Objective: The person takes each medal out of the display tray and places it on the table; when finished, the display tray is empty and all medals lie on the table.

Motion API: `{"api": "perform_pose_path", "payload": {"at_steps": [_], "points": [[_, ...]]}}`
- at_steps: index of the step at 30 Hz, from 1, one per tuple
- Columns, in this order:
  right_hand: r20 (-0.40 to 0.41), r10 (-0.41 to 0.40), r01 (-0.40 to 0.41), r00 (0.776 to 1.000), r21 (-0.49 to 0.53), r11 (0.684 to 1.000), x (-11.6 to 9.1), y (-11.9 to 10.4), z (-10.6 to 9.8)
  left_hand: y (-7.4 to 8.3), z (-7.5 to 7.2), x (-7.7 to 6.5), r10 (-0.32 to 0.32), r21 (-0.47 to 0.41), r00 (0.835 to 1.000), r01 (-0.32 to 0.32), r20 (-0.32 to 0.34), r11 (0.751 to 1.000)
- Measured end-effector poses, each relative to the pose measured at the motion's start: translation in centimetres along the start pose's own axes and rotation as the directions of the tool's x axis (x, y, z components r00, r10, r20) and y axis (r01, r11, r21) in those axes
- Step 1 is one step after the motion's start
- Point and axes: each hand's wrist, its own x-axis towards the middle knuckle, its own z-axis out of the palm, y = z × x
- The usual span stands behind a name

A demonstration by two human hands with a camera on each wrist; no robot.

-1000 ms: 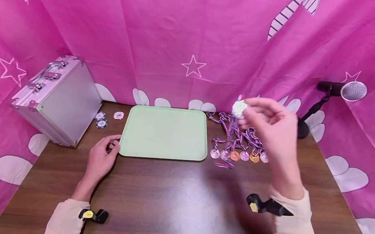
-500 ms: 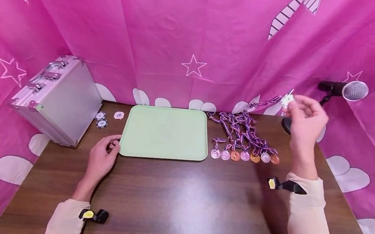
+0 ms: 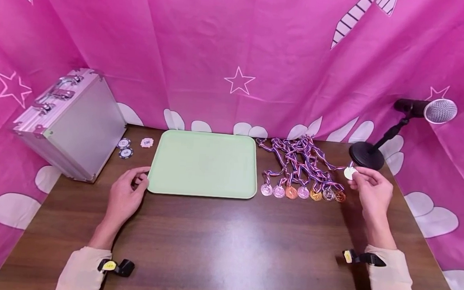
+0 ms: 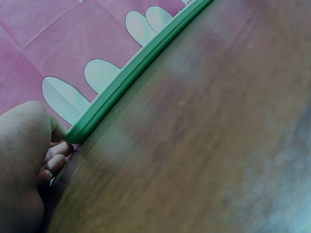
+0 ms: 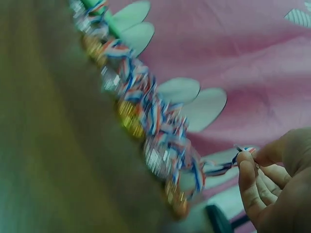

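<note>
My right hand (image 3: 372,193) pinches a pale, silvery medal (image 3: 350,173) between thumb and fingertips, held at the right of a row of medals. Its striped ribbon (image 5: 218,169) runs left toward a tangle of red, white and blue ribbons (image 3: 295,155). Several silver, bronze and gold medals lie in a line on the table, among them a gold medal (image 3: 316,194) and a bronze medal (image 3: 340,196) at the right end. My left hand (image 3: 127,194) rests on the table, fingers loosely bent, touching the left edge of a light green tray (image 3: 202,193).
A silver case (image 3: 78,122) stands at the left, beside several poker chips (image 3: 125,153). At the right back, a microphone (image 3: 439,111) is on a black stand with a round base (image 3: 364,155). A pink curtain (image 3: 206,50) hangs behind the wooden table (image 3: 217,250).
My right hand has carried the medal from above the ribbons to the right, then lowered it beside the row's right end. My left hand and the tray have stayed put.
</note>
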Motion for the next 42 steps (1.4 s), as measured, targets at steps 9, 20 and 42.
{"api": "perform_pose_path", "payload": {"at_steps": [9,20,42], "points": [[0.034,0.071,-0.062,0.997,-0.225,0.972,-0.2,2.5,-4.1,0.0,0.1,0.1,0.007,-0.009,1.0,-0.007,-0.002,1.0],[0.129,-0.045,0.124,0.991,-0.709,0.694,-0.8,3.7,-6.2,0.2,0.3,0.2,0.015,-0.014,1.0,-0.015,0.002,1.0],[0.087,-0.207,0.204,0.974,-0.732,0.65,-1.7,4.4,-5.6,0.0,0.3,0.2,0.008,-0.009,1.0,-0.008,0.017,1.0]]}}
